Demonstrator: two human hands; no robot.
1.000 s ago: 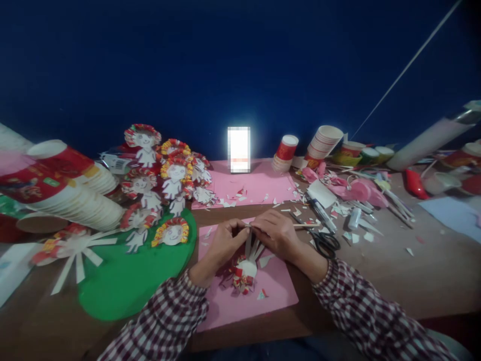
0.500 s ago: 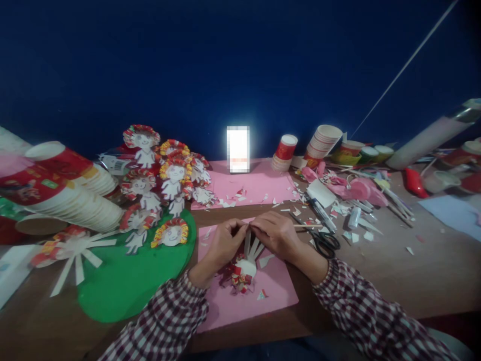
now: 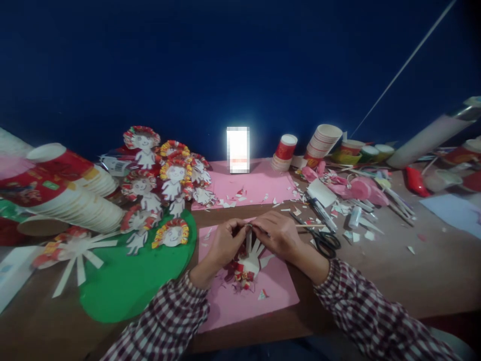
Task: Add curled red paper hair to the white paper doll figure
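Observation:
Over a pink sheet [image 3: 263, 311], my left hand [image 3: 224, 244] and my right hand [image 3: 278, 233] meet with their fingertips nearly touching. Both are closed in a pinch at the tip of a white strip. That strip belongs to a cut paper cup [image 3: 251, 264], whose other strips fan out under my right hand and whose near edge carries red and yellow curls. A thin wooden stick [image 3: 310, 225] sticks out to the right from beneath my right hand, its other end hidden by my fingers.
Black-handled scissors [image 3: 326, 244] and a marker [image 3: 323, 215] lie right of my hands among paper scraps. On the left are a green sheet [image 3: 124, 291], several paper dolls with curled hair [image 3: 175, 175], another cut cup [image 3: 80, 245] and stacked paper cups [image 3: 82, 205]. More cups [image 3: 323, 143] stand behind.
The cut cup has turned and shifted slightly to the right under my fingers. Both hands stay pinched in nearly the same place.

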